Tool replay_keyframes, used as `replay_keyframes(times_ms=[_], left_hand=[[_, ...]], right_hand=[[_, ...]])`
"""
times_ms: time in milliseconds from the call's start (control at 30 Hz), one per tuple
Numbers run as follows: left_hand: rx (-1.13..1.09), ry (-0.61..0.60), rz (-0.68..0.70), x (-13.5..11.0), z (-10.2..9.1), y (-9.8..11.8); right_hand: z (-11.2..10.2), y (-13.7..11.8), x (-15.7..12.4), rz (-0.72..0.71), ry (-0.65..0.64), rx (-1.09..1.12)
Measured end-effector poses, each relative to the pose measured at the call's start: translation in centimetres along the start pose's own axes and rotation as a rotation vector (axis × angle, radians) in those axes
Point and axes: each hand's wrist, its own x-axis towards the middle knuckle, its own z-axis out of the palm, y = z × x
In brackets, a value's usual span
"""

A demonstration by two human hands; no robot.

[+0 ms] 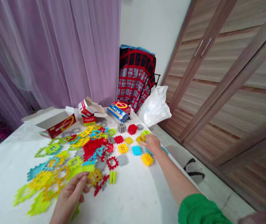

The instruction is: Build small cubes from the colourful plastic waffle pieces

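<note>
Rightward, the right hand (151, 143) covers a small yellow toothed plastic tile (140, 138) by the white table (133, 199)'s far right edge; I cannot tell whether its fingers pinch it. The left hand (70, 194), loosely spread, touches a yellow open-frame tile (95, 176) nearby. A few single-colour stacks (132, 128) stand sorted, it seems; most tiles lie in a jumbled heap (88, 149).

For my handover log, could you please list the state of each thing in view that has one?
Left hand, open, fingers resting on the tiles.
Right hand, palm down on tiles, grip unclear.
Red box, open.
Small box, flaps open.
Blue box, closed.
Wardrobe doors, shut.
Curtain, drawn.
</note>
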Motion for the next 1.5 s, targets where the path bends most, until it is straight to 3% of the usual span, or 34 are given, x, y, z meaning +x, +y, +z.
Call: replay_keyframes(times_ms=[667,833,1067,1500], left_hand=[[0.029,0.004,0.000,-0.1,0.1,0.7],[0.025,-0.003,-0.014,-0.1,0.0,0.5],[0.044,-0.011,-0.009,0.0,0.0,0.6],[0.069,-0.011,0.003,0.0,0.0,0.4]], right_hand=[[-1.2,-0.7,0.0,-0.015,-0.016,-0.136],[-1.7,-0.3,0.1,-0.095,-0.059,-0.092],[-1.5,0.2,0.5,-0.202,-0.114,-0.112],[-0.7,0.3,1.2,-0.224,-0.123,-0.123]])
